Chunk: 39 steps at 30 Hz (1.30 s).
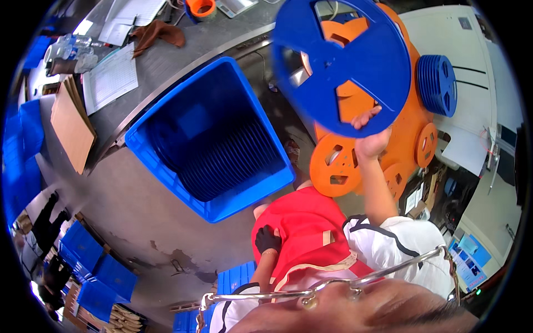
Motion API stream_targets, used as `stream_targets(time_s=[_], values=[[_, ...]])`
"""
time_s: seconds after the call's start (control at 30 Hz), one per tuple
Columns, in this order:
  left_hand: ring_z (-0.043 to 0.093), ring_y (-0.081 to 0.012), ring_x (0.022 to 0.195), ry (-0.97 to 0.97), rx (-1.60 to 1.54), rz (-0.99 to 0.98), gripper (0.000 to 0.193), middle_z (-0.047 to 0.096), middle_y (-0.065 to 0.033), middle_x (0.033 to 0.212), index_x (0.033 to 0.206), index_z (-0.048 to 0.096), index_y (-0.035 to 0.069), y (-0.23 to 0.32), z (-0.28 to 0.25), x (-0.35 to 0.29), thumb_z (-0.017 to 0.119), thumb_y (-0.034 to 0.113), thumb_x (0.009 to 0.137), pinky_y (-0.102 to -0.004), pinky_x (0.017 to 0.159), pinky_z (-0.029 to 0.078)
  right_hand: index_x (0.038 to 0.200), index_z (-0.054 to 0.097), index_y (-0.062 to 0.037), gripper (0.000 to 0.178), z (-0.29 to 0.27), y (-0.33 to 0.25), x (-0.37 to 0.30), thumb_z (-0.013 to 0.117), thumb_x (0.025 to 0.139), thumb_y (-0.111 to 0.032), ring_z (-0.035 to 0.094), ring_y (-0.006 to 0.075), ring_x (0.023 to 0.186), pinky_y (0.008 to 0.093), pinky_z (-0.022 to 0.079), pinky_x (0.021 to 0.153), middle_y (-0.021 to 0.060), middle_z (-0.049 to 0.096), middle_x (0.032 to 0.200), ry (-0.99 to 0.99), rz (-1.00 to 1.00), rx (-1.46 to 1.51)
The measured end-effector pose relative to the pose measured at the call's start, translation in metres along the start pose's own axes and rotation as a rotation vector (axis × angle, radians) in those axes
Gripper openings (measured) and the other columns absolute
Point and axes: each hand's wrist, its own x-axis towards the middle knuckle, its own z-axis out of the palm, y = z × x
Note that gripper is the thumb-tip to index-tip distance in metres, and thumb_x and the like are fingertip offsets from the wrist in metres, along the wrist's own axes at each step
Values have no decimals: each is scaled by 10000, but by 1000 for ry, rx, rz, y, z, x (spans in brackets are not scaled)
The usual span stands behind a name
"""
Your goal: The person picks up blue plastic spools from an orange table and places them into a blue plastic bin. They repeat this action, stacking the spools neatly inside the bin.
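Observation:
My right hand [371, 136] grips the rim of a large blue plastic reel [369, 61], its fingers passing through one of the cut-outs. The reel is raised in front of a big orange piece [408, 127] with smaller orange discs [335, 165] around it. My left hand [268, 240], in a black glove with a bare fingertip showing, rests against the red apron [302, 222] with its fingers loosely apart and holds nothing I can see. Left of the raised reel, a blue bin [222, 213] contains a row of several dark blue reels [233, 161] standing on edge.
A grey workbench [183, 53] runs along the upper left, carrying papers [111, 80], a brown cloth [158, 36] and bottles. A stack of blue reels [437, 84] sits right of the orange piece. Blue crates [100, 272] stand at lower left, near another person [41, 238].

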Motion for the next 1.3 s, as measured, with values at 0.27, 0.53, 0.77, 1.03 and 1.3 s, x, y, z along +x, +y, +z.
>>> stream_targets(time_s=[0.27,0.53,0.77,1.03,1.3], values=[[478,-352,1121,-65,18,-67,538,469,-189,1243,1195,477,94,-22,-15,3,520,483,825,-485,891,390,831,510,-116,328,38,95,-70,334,941,-370,426,159,479,322,384,520,21,450,561,121,699,282],[451,-362,1177,-25,-124,-84,556,454,-196,1299,1243,474,112,-61,-22,6,567,441,805,-458,955,386,832,505,-101,272,98,173,-137,367,918,-319,413,149,485,299,368,515,25,446,568,83,883,233],[440,-352,1186,-31,-220,-65,546,459,-182,1282,1246,470,123,-83,-33,12,575,423,803,-459,964,373,837,500,-101,290,100,198,-162,345,929,-328,372,133,468,294,351,500,13,417,576,71,968,209],[423,-340,1199,-38,-212,-55,547,451,-167,1287,1243,470,121,-94,-35,18,567,423,798,-458,963,366,861,500,-51,527,167,200,-188,313,949,-537,456,169,493,314,428,512,53,463,578,141,600,-314],[435,-346,1187,-33,-258,-58,538,455,-183,1285,1228,482,109,-102,-38,20,590,397,787,-449,962,374,919,527,-3,552,227,253,-242,322,960,-513,523,147,502,258,444,497,65,532,615,-10,582,-427]])
